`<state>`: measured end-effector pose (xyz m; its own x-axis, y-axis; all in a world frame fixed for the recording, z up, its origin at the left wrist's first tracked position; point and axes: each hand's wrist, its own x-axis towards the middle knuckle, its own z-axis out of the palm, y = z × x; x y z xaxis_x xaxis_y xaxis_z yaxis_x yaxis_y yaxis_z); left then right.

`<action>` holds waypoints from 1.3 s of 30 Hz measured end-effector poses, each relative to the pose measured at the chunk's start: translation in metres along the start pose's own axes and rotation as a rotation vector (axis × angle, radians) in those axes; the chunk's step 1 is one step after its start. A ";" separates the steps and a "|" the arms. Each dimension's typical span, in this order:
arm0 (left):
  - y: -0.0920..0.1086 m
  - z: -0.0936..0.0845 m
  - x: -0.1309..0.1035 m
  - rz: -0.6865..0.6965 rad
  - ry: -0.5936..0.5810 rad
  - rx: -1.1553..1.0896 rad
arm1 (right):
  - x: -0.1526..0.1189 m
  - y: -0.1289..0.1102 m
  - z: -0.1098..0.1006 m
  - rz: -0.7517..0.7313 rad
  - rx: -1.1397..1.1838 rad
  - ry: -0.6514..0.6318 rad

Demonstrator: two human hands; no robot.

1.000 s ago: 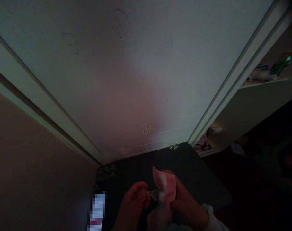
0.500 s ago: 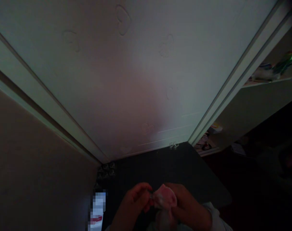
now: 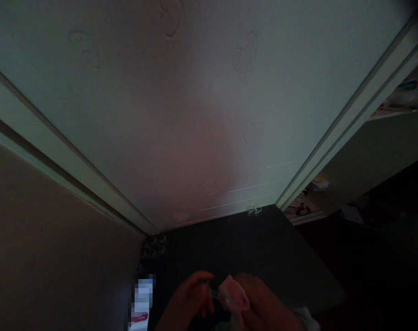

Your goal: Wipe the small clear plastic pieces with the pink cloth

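Note:
Near the bottom of the head view, my right hand [image 3: 266, 301] is closed on a crumpled pink cloth [image 3: 233, 294]. My left hand [image 3: 186, 299] faces it, with thumb and fingers pinched on a small clear object [image 3: 213, 293], whose exact kind the dim light hides. One end of that object reaches to the cloth. Both hands are over a dark tabletop [image 3: 253, 248]. Part of the cloth hangs below my right fingers.
A pale panel with heart patterns [image 3: 214, 186] rises behind the table. Small clear objects stand at the table's back edge [image 3: 254, 210] and in a group at its left corner [image 3: 155, 246]. A bright blurred screen [image 3: 141, 301] is at lower left; shelves with items [image 3: 301, 204] are at right.
Both hands sit slightly lower in the picture as the view shifts. The left fingers have moved a little away from the cloth, showing more of the clear object. The right hand keeps the cloth.

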<state>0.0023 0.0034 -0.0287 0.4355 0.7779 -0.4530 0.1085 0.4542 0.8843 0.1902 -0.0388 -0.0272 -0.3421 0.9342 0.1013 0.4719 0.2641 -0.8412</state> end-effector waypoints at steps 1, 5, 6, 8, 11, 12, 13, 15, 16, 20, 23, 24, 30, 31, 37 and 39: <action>0.000 0.000 0.001 -0.014 0.020 0.017 | 0.002 0.001 0.000 -0.019 -0.036 -0.005; 0.004 0.004 0.005 -0.067 0.053 0.145 | 0.010 0.001 -0.003 -0.064 -0.154 -0.020; 0.006 0.004 0.006 -0.063 0.057 0.172 | 0.012 0.002 -0.004 -0.078 -0.167 -0.021; 0.011 0.005 0.007 -0.061 0.055 0.190 | 0.015 0.003 -0.006 -0.109 -0.173 -0.030; 0.016 0.004 0.007 -0.076 0.045 0.178 | 0.019 0.005 -0.007 -0.100 -0.159 -0.046; 0.017 0.004 0.006 -0.077 0.046 0.176 | 0.020 0.005 -0.008 -0.089 -0.146 -0.047; 0.018 0.003 0.006 -0.074 0.053 0.176 | 0.021 0.005 -0.008 -0.080 -0.130 -0.045; 0.018 0.002 0.005 -0.066 0.065 0.174 | 0.022 0.005 -0.008 -0.081 -0.096 -0.038; 0.018 0.001 0.004 -0.064 0.062 0.173 | 0.022 0.005 -0.007 -0.081 -0.083 -0.033; 0.016 0.001 0.003 -0.037 0.023 0.164 | 0.020 0.006 -0.008 -0.035 -0.030 -0.031; 0.014 0.002 0.002 -0.001 0.011 0.150 | 0.017 0.003 -0.010 0.022 0.063 -0.031; 0.013 0.002 0.001 0.017 0.004 0.149 | 0.016 0.002 -0.012 0.036 0.101 -0.027; 0.011 0.003 -0.011 0.107 -0.033 0.193 | 0.010 -0.006 -0.013 0.109 0.289 0.018; 0.011 0.003 -0.013 0.116 -0.033 0.202 | 0.009 -0.006 -0.012 0.123 0.324 0.026; 0.011 0.005 -0.020 0.162 -0.059 0.294 | 0.003 -0.006 -0.007 0.233 0.624 0.029; 0.011 0.006 -0.022 0.177 -0.064 0.320 | 0.001 -0.006 -0.007 0.284 0.715 0.019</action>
<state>-0.0010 -0.0117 -0.0087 0.5264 0.7990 -0.2906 0.2960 0.1481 0.9436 0.1926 -0.0375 -0.0185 -0.2690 0.9487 -0.1661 -0.1029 -0.1998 -0.9744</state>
